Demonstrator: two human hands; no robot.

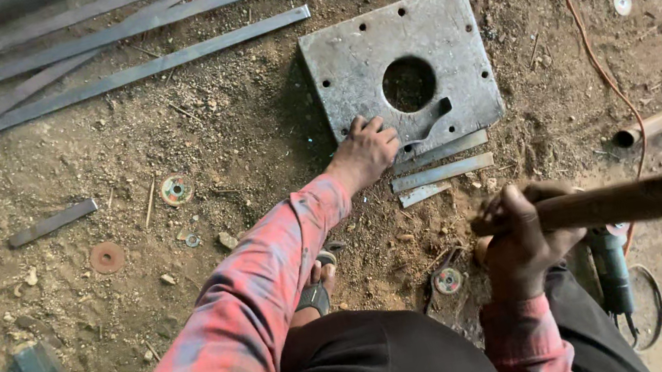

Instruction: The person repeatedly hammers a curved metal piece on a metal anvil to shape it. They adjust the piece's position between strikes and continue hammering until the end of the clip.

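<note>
Hammer [656,194] gripped tight by wooden handle in right hand [523,240], raised above dirt floor [235,130]. Left hand [363,153] lay flat, fingers spread, pressing curved metal piece [427,123] onto holed steel plate [401,70].

No packages, signs or screens in view — only round paper label, red and green, on disc [176,189] lying in dirt.

The bare dirt floor [192,137] carries a square steel plate [356,60] with a round hole, short flat strips [442,171] just beside its near edge, long steel bars [107,36], worn grinding discs [176,189], an angle grinder [612,271] and an orange cable [591,55].
</note>
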